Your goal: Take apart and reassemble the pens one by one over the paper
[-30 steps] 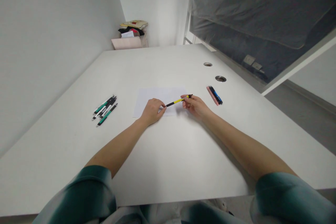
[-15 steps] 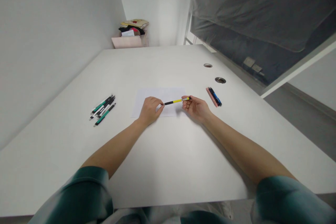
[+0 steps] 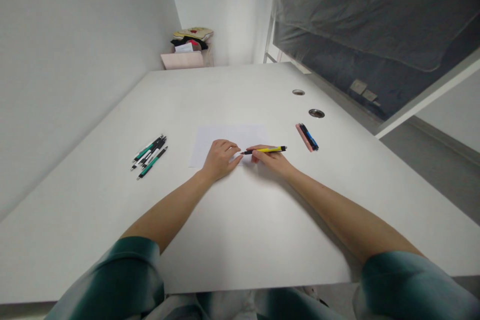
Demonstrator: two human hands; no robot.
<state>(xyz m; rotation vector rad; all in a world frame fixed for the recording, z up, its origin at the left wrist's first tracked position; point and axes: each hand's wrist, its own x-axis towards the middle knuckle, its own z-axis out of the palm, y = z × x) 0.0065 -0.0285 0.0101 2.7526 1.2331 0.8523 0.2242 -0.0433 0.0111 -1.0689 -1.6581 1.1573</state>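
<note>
A yellow and black pen (image 3: pixel 268 150) is gripped in my right hand (image 3: pixel 273 159), its thumb and fingers closed round the dark front section. The pen lies nearly level over the paper, with its reddish tip pointing left. Close to that tip is my left hand (image 3: pixel 218 161), thumb and fingers apart with a gap between them; whether they touch the tip I cannot tell. Beneath both hands lies a white sheet of paper (image 3: pixel 204 137), partly covered by them.
Several green, black and white pens (image 3: pixel 150 155) lie in a loose bunch at the left on the white table (image 3: pixel 225 230). Pink, black and blue pens (image 3: pixel 307 137) lie side by side at the right, near two round metal-rimmed holes (image 3: pixel 316 113). A box (image 3: pixel 183 61) stands beyond the far edge.
The right hand has turned from palm-up at the pen's rear end to a writing-like grip near its front. The left thumb and fingers have parted from the pen tip.
</note>
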